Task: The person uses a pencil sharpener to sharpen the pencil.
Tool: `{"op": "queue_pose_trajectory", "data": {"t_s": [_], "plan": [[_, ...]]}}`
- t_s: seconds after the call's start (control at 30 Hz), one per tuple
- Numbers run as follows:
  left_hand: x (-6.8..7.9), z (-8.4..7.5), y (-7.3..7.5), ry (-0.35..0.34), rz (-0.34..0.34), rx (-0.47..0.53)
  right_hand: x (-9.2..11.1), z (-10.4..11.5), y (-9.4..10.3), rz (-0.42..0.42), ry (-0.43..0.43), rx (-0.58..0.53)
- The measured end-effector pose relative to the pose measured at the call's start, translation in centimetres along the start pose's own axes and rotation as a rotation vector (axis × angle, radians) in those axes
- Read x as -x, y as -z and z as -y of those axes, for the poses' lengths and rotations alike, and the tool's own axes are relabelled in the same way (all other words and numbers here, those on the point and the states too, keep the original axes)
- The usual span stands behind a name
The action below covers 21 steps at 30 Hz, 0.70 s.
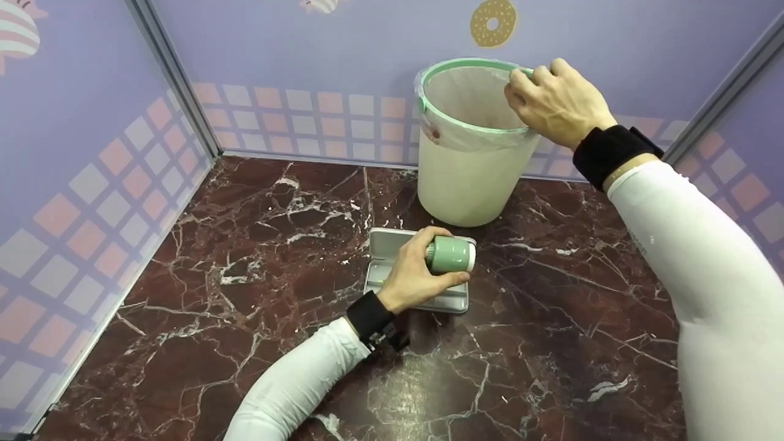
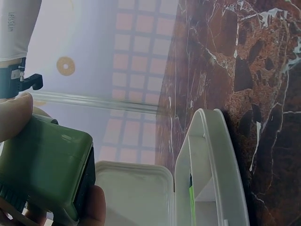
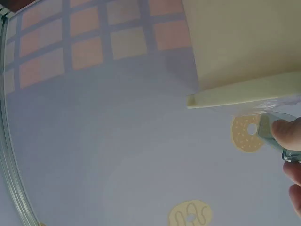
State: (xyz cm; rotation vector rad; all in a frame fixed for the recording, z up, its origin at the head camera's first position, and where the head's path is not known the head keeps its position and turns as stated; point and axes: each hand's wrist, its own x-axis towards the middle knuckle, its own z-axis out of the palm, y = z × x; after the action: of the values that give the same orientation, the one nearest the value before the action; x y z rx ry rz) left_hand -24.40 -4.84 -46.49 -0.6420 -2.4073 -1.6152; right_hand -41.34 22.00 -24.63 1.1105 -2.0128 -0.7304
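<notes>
My left hand (image 1: 415, 274) grips a green pencil sharpener (image 1: 450, 255) with a white end and a ridged collar, held over an open pale pencil case (image 1: 387, 244). In the left wrist view, the sharpener (image 2: 49, 160) looks boxy with rounded corners and a dark side face. The case's divided tray (image 2: 211, 165) has a bright green item inside. Above the bin's right rim, my right hand (image 1: 560, 103) pinches a small translucent grey-green container-like piece (image 3: 273, 129) between thumb and fingers, as the right wrist view shows. The hand hides this piece in the head view.
A cream waste bin (image 1: 468, 177) with a clear liner and green rim ring stands against the back wall panel (image 1: 318, 49). Side panels (image 1: 79, 92) enclose the dark red marble-patterned tabletop (image 1: 257, 343). Small white flecks lie near the bin and case.
</notes>
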Motion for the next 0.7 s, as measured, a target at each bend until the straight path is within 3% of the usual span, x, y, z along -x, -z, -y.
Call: {"op": "queue_pose_trajectory", "data": {"t_s": [0.17,0.37,0.53,0.7], "plan": [[0.0,0.0,0.0,0.008,0.008,0.008,0.0,0.4,-0.5,-0.054,0.062,0.04],[-0.1,0.1,-0.1,0.0,0.006,0.002,-0.3,1.6,-0.9,-0.052,0.113,0.114],[-0.1,0.1,-0.3,-0.003,0.002,0.001,-0.6,2.4,-0.8,-0.037,0.114,0.143],[-0.1,0.1,-0.4,-0.017,-0.002,-0.005,-0.4,2.4,-0.6,-0.089,0.096,0.127]]}}
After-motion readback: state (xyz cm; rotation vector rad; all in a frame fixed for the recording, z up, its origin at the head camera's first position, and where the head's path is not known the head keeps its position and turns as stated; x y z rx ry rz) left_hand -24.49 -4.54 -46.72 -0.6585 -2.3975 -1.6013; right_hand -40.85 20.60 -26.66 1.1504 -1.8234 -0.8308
